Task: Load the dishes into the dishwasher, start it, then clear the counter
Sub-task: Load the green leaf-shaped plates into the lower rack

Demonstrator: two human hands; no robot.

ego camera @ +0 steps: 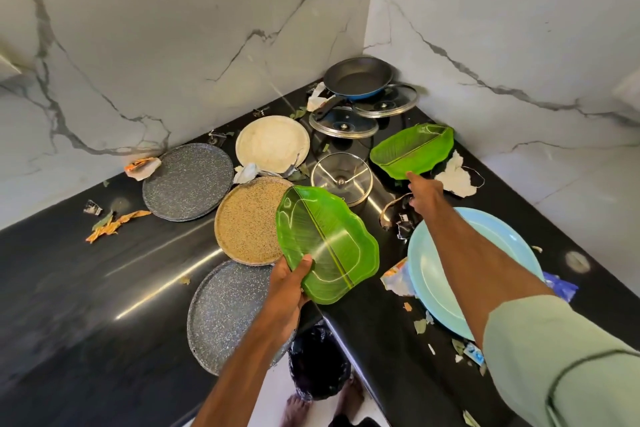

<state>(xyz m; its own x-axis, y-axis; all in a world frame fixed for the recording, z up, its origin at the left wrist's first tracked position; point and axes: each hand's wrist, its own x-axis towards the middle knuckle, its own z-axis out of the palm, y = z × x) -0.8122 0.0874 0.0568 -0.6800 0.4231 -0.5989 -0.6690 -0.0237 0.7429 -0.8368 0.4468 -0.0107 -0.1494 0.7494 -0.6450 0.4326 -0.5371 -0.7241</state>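
A grey speckled plate [225, 315] lies at the counter [104, 270] edge, and a pale blue plate [436, 288] sits under the right forearm. The left hand [287, 291] grips a green leaf plate [329, 246] just in front of the upturned glass lid [341, 178]. The right hand [427, 196] reaches past the lid's right side, one finger on a second leaf plate [412, 149]; whether it grips, I cannot tell. Torn paper [453, 177] lies right of the lid; steel lids [343, 123] and a frying pan [358, 76] crowd behind it.

One head-worn view, aimed forward and down, close over the black glossy corner tabletop [104, 270].
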